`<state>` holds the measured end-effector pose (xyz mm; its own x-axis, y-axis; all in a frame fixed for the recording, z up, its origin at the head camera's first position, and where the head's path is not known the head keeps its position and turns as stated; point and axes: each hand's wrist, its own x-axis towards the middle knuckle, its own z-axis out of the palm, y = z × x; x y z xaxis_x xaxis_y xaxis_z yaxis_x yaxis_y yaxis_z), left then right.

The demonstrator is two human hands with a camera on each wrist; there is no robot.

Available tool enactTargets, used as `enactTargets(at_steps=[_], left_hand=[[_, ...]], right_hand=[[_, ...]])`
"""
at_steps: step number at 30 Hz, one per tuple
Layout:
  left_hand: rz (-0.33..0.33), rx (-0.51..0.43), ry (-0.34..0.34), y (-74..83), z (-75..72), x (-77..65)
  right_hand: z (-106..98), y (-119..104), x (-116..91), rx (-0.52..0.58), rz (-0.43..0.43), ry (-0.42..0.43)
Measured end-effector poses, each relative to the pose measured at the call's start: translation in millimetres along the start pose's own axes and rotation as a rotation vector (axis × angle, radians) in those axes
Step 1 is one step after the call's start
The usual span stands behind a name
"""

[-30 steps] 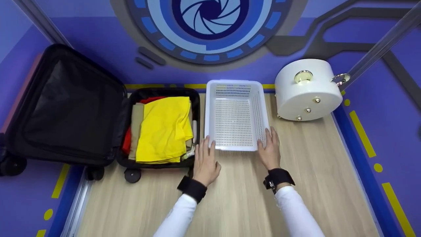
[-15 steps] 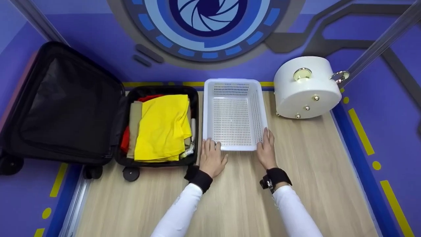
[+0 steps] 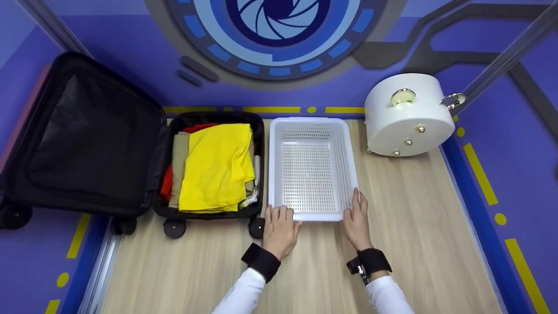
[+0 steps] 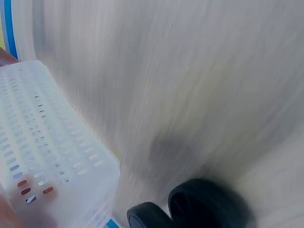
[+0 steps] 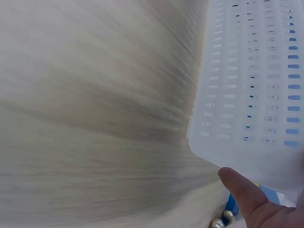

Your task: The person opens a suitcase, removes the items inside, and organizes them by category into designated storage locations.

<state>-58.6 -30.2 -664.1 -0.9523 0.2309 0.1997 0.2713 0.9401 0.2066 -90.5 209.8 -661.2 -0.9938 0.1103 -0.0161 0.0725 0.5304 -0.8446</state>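
A white plastic basket with slotted walls sits on the wooden table, and nothing lies inside it. My left hand grips its near left corner, fingers over the rim. At the near right corner, my right hand holds the rim. The right wrist view shows the right thumb against the basket's outer wall; most other fingers are out of that view. In the left wrist view only a little of the hand shows, beside the slotted wall.
An open black-lined suitcase stands just left of the basket, holding a folded yellow cloth and other clothes. Its lid leans back at the left, and wheels face the front. A white round bag stands at the back right.
The basket has slid toward me, away from the back wall, with both hands on it. Earlier my left hand came right onto the corner. The suitcase and white bag have stayed put.
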Motion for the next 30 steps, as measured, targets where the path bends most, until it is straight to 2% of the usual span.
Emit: enactTargets(at_steps=[6, 9, 11, 13, 16, 18, 20, 23, 26, 30], left_hand=[[0.004, -0.033, 0.035, -3.9, -1.8, -7.2], [0.031, -0.13, 0.076, -9.7, -6.7, -8.9], [0.052, -0.214, 0.116, -17.0, -13.5, -8.1], [0.063, -0.288, 0.171, -28.9, -23.8, -4.9], [0.049, -0.366, 0.285, -56.4, -43.2, 4.9], [0.017, -0.396, 0.351, -79.7, -57.8, 12.5], [-0.037, -0.418, 0.376, -104.6, -73.7, 20.2], [-0.163, -0.436, 0.333, -141.9, -98.0, 33.1], [-0.301, -0.419, 0.247, -177.9, -116.2, 50.2], [-0.466, -0.35, 0.044, -218.4, -126.7, 72.5]], right_hand=[[4.4, -2.2, -5.0, 0.024, 0.026, -0.002], [4.4, -4.3, -5.8, 0.037, 0.056, 0.028], [4.0, -8.4, -5.5, 0.028, 0.058, 0.077], [4.5, -15.6, -3.4, 0.02, 0.028, 0.141], [9.0, -32.1, 3.0, 0.027, -0.084, 0.209], [14.6, -44.2, 8.3, 0.051, -0.176, 0.228], [21.9, -56.7, 13.9, 0.075, -0.26, 0.227], [36.7, -76.8, 25.5, 0.112, -0.336, 0.192], [57.7, -102.5, 43.1, 0.159, -0.341, 0.09], [94.3, -140.3, 70.6, 0.222, -0.268, -0.128]])
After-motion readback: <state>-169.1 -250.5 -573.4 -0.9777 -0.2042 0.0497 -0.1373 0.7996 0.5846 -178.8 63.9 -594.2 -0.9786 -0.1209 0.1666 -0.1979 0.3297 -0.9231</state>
